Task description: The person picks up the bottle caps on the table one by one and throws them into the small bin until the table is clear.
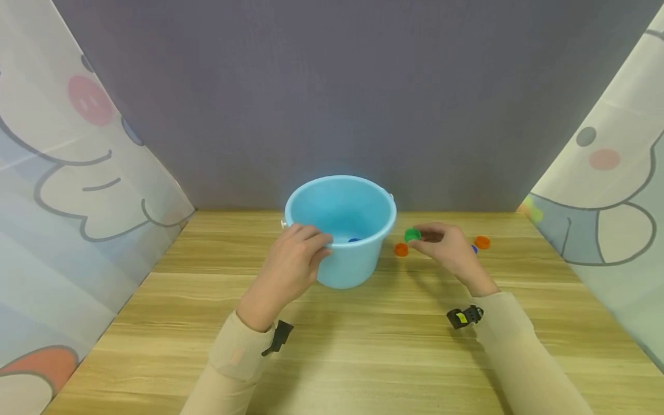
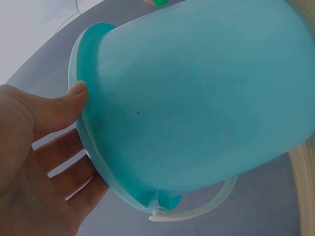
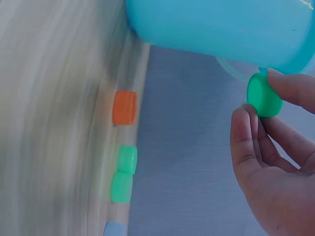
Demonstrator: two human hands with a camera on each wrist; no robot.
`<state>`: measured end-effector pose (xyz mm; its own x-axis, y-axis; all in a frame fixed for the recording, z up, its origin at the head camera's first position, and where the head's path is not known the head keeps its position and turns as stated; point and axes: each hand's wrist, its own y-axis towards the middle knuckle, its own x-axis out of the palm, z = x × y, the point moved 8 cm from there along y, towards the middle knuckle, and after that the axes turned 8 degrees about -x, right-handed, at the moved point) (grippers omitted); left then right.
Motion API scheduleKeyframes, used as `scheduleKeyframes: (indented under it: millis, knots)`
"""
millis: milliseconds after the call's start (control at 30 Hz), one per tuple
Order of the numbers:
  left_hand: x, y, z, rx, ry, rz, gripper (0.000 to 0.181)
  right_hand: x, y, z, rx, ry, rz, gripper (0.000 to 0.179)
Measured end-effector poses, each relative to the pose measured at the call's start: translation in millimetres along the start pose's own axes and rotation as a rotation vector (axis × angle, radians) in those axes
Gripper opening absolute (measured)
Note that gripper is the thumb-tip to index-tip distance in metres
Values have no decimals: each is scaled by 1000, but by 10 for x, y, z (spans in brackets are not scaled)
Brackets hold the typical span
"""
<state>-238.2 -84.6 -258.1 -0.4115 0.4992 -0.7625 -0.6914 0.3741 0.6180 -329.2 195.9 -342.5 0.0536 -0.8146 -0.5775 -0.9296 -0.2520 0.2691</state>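
A light blue bucket [image 1: 349,262] stands upright on the wooden table. My left hand [image 1: 293,259] grips its near-left rim, with the thumb on the outer side and the fingers over the edge, as the left wrist view shows. Inside the bucket part of a dark blue cap [image 1: 354,240] shows above the near rim. To the right of the bucket, my right hand [image 1: 446,249] pinches a green bottle cap [image 3: 265,96] between thumb and fingertips, raised above the tabletop. Below that cap in the head view lies an orange cap [image 1: 402,249].
Another orange cap [image 1: 482,242] and a partly hidden blue cap [image 1: 474,249] lie beyond my right hand. In the right wrist view two green caps [image 3: 121,187] sit side by side on the table. A grey panel [image 1: 342,104] rises behind the table, and printed curtains [image 1: 596,190] flank it.
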Motion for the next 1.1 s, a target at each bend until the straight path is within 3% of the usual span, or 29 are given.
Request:
scheduleKeyframes:
  millis: [433, 1100]
  knots:
    - [-4, -7, 5, 2, -1, 10, 15, -62, -15, -145, 17, 37, 50, 58]
    - [-4, -8, -3, -6, 0, 4, 14, -150, -35, -428, -44, 87, 135, 52]
